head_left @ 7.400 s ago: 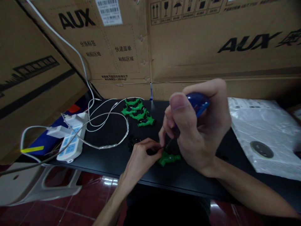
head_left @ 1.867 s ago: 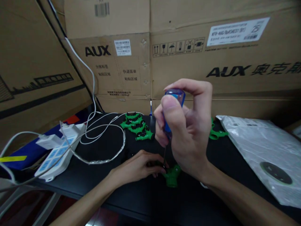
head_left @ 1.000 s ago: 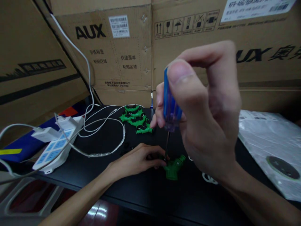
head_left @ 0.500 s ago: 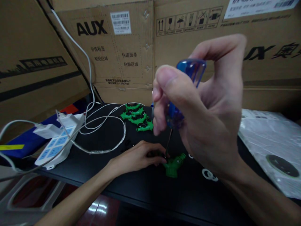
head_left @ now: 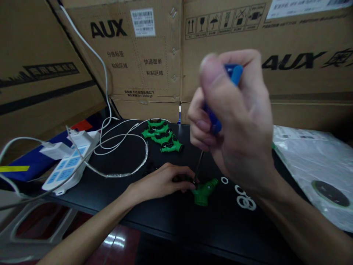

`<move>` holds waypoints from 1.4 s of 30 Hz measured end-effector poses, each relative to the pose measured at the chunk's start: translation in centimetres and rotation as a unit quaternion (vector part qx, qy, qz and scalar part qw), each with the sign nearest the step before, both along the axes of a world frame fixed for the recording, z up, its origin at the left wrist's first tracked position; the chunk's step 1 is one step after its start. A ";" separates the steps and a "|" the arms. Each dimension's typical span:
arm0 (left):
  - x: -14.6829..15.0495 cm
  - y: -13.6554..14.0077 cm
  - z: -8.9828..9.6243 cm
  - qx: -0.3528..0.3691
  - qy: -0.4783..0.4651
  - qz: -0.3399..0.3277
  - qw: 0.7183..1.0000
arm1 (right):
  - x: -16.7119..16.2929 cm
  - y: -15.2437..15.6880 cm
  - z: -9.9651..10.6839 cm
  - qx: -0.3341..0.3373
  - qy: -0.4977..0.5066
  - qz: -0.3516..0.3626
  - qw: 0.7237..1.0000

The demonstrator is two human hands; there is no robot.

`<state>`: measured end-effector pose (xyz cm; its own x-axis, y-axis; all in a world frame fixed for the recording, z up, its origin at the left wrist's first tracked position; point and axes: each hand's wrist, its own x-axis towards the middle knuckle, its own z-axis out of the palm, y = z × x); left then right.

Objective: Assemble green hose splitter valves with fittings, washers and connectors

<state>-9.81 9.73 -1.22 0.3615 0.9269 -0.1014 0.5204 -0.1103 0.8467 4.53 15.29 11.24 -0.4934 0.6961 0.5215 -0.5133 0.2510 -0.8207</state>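
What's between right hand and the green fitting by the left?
Head view: the screwdriver's metal shaft, slanting from the right hand down toward the green fitting.

We see only parts of the blue plastic screwdriver handle point(head_left: 215, 123); the blurred, bare right hand point(head_left: 237, 114) hides its middle.

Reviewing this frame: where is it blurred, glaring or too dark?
Head view: the right hand gripping the screwdriver is blurred, most at the thumb; head view: bright glare on the red floor; head view: whatever lies between the left hand's fingertips is too dark to make out.
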 end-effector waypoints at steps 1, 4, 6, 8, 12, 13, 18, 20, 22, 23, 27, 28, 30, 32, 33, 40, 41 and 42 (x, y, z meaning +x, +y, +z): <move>0.0 0.0 0.0 0.000 -0.001 -0.002 1.000 | 0.0 0.1 0.1 -0.009 -0.020 0.007 1.000; 0.0 -0.1 -0.1 0.002 -0.004 -0.003 1.000 | 0.1 0.3 0.1 0.027 -0.035 0.031 0.999; 0.0 -0.1 -0.1 0.006 -0.003 -0.002 1.000 | 0.0 0.2 -0.1 0.052 0.010 0.008 0.999; -0.1 -0.1 -0.1 0.010 -0.002 -0.005 1.000 | -0.1 0.1 -0.3 0.050 0.036 -0.006 0.998; -0.2 0.0 -0.3 0.016 0.004 -0.009 1.000 | 0.0 0.0 0.0 0.012 -0.001 -0.019 1.000; -0.2 0.0 -0.3 0.016 0.005 -0.010 1.000 | 0.1 0.0 0.1 0.012 -0.022 -0.008 1.000; -0.1 0.0 -0.4 0.012 -0.006 -0.004 1.000 | 0.2 -0.2 0.1 0.057 0.005 0.017 0.998; -0.1 -0.1 -0.3 0.010 -0.010 0.000 1.000 | 0.0 -0.3 -0.1 0.050 0.028 0.010 0.998; -0.1 -0.1 -0.4 0.008 -0.011 -0.001 1.000 | -0.1 -0.3 0.0 0.030 0.030 0.003 0.999; -0.1 -0.1 -0.4 0.008 -0.010 -0.003 1.000 | -0.1 -0.2 0.1 0.020 0.015 0.005 1.000; -0.1 0.0 -0.4 0.010 -0.008 -0.008 1.000 | 0.2 0.2 0.5 0.018 -0.049 0.046 0.998; -0.1 0.0 -0.4 0.010 -0.006 -0.007 1.000 | 0.2 0.2 0.5 0.025 -0.044 0.046 0.998; -0.1 0.0 -0.3 0.007 -0.002 -0.005 1.000 | 0.1 0.0 0.3 0.033 -0.010 0.025 0.999; -0.1 0.0 -0.2 0.006 -0.001 -0.005 1.000 | 0.0 -0.2 0.1 0.023 0.010 0.013 1.000; 0.0 0.0 -0.1 0.006 -0.003 -0.007 1.000 | 0.0 -0.2 0.0 0.014 0.017 0.010 1.000; -0.1 0.0 -0.1 0.000 0.003 -0.006 1.000 | 0.2 0.2 0.3 0.027 -0.041 0.040 0.998; -0.1 0.0 0.0 0.000 0.003 -0.007 1.000 | 0.1 0.2 0.3 0.033 -0.033 0.028 0.999; -0.1 0.0 0.0 0.000 0.003 -0.008 1.000 | 0.0 0.2 0.2 0.035 -0.018 0.012 0.999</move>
<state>-9.88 9.69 -1.26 0.3748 0.9213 -0.1033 0.5243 -0.1187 0.8432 4.56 15.50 11.43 -0.5288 0.6467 0.5497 -0.4905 0.2958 -0.8197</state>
